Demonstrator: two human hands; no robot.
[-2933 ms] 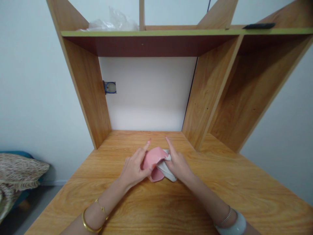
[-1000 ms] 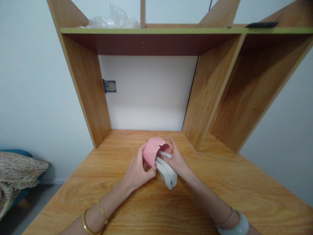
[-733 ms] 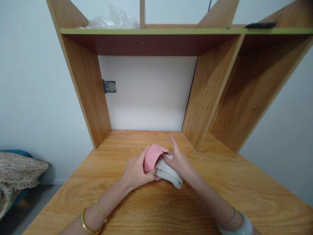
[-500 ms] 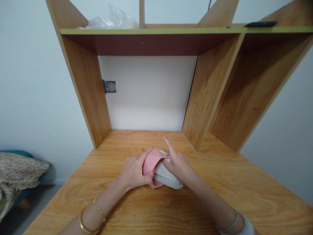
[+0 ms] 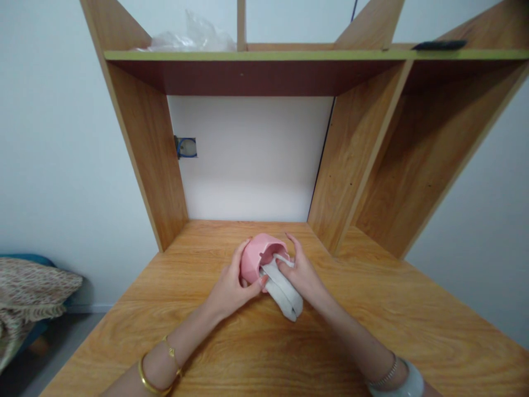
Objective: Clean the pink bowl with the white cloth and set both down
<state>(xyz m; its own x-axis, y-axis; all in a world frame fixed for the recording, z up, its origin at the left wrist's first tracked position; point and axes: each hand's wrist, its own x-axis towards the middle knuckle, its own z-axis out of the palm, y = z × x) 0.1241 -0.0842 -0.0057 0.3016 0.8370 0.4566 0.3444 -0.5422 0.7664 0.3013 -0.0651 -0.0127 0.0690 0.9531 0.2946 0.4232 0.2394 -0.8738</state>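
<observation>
My left hand (image 5: 236,280) is closed around a pink faceted bowl-like container (image 5: 253,259), tilted so its mouth faces right and toward me. A notch shows in its rim. My right hand (image 5: 301,271) pinches a folded white cloth (image 5: 285,295) between thumb and fingers at the mouth. One end of the cloth is tucked inside the container, and the other hangs out over the rim toward me. My right index finger points up beside the container. The inside behind the cloth is partly hidden.
The wooden desk (image 5: 231,353) spreads around my hands. Behind it stand upright panels and a green-edged shelf (image 5: 289,55) with a clear plastic bag (image 5: 192,37) and a dark flat object (image 5: 440,45). A wall socket box (image 5: 187,147) shows at the back; a woven blanket (image 5: 33,292) lies at the left.
The pink container has turned, so its opening now shows more toward me. The cloth has swung to hang lower and more upright, and my right hand has shifted slightly with it.
</observation>
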